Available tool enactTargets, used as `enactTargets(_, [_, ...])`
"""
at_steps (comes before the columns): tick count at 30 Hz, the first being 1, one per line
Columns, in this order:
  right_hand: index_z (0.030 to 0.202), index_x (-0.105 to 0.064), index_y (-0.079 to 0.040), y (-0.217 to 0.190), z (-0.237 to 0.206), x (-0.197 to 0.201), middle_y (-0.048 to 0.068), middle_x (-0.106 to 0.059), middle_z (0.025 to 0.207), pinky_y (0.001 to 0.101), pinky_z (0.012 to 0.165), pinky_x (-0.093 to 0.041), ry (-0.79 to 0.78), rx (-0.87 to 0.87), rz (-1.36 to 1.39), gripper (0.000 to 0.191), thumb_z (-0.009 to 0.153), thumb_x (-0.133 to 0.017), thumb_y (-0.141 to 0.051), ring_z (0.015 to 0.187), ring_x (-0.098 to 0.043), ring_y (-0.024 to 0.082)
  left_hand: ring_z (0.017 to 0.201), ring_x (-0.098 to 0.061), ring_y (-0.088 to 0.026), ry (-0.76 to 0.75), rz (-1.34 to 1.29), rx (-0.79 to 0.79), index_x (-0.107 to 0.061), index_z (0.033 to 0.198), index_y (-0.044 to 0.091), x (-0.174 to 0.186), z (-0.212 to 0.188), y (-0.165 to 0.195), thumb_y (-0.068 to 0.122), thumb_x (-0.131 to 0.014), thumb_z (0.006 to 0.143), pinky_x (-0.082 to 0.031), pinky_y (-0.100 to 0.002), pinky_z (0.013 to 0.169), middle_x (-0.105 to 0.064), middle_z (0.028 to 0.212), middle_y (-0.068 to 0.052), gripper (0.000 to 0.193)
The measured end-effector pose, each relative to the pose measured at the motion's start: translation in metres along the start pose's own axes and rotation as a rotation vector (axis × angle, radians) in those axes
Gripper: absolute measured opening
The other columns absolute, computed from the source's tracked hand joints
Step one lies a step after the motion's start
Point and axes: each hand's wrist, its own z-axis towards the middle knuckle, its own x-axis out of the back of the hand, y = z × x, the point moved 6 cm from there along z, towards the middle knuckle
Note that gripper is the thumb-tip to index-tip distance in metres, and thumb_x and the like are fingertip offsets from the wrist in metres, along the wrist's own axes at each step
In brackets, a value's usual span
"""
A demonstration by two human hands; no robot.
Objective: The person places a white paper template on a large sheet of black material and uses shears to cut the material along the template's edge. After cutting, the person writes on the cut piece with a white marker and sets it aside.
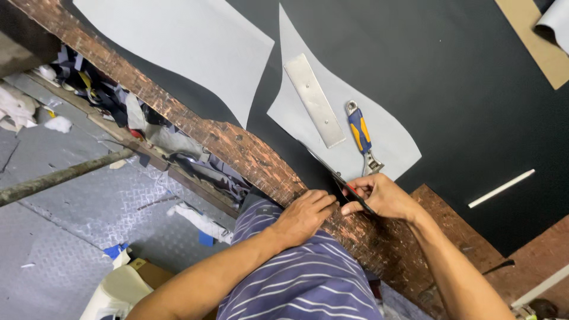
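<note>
Head view: a pair of scissors is gripped in the right hand, fingers closed round the handles, at the near edge of a wide black sheet spread over a worn brown table. The blades are pointed up and away along the sheet's edge, toward a pale grey cut-out pattern laid on the black material. The left hand is pressed flat, fingers together and holding nothing, on the table edge just beside the scissors. On the pattern, a flat metal bar and an adjustable wrench with a blue and yellow handle are set side by side. A second grey pattern is seen to the upper left, and a thin white stick lies well apart on the right. Fabric scraps are piled under the table.
</note>
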Motion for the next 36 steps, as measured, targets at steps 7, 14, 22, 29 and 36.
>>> enactTargets(7, [0.094, -0.079, -0.005, -0.018, 0.01, -0.003, -0.01, -0.041, 0.055, 0.0277, 0.049, -0.031, 0.022, 0.065, 0.006, 0.048, 0.063, -0.095, -0.039, 0.053, -0.041, 0.007, 0.12, -0.056, -0.031, -0.016, 0.037, -0.02, -0.069, 0.117, -0.005, -0.001, 0.001, 0.0, 0.006, -0.064, 0.08, -0.045, -0.042, 0.107, -0.063, 0.121, -0.015, 0.038])
enactTargets(14, [0.092, -0.079, -0.004, -0.037, 0.023, -0.007, -0.01, -0.042, 0.055, 0.0269, 0.05, -0.03, 0.032, 0.047, -0.005, 0.044, 0.065, -0.094, -0.036, 0.053, -0.041, 0.007, 0.12, -0.057, -0.03, -0.022, 0.024, 0.004, -0.069, 0.123, -0.001, -0.009, -0.005, -0.009, 0.005, -0.065, 0.082, -0.046, -0.042, 0.106, -0.065, 0.12, -0.013, 0.041])
enactTargets(22, [0.09, -0.077, -0.003, -0.06, 0.036, -0.011, -0.009, -0.041, 0.055, 0.0269, 0.049, -0.03, 0.029, 0.1, 0.018, 0.041, 0.069, -0.093, -0.034, 0.053, -0.04, 0.006, 0.123, -0.059, -0.029, -0.021, -0.009, -0.012, -0.069, 0.124, -0.001, -0.012, -0.006, -0.019, 0.004, -0.064, 0.082, -0.046, -0.043, 0.108, -0.066, 0.126, -0.012, 0.043])
enactTargets(29, [0.093, -0.078, -0.005, -0.076, 0.051, -0.013, -0.009, -0.042, 0.056, 0.0268, 0.047, -0.029, 0.067, 0.11, -0.013, 0.04, 0.068, -0.092, -0.034, 0.052, -0.039, 0.006, 0.127, -0.058, -0.03, 0.013, -0.036, -0.057, -0.068, 0.12, -0.003, -0.008, -0.006, -0.025, 0.004, -0.063, 0.08, -0.044, -0.043, 0.112, -0.064, 0.128, -0.014, 0.041])
enactTargets(36, [0.092, -0.077, -0.001, -0.08, 0.042, -0.015, -0.008, -0.042, 0.055, 0.0269, 0.048, -0.032, 0.059, 0.104, 0.009, 0.045, 0.067, -0.094, -0.035, 0.053, -0.04, 0.006, 0.129, -0.058, -0.032, 0.0, -0.048, -0.074, -0.068, 0.115, -0.003, 0.001, 0.0, -0.023, 0.005, -0.067, 0.078, -0.044, -0.044, 0.114, -0.065, 0.125, -0.015, 0.038])
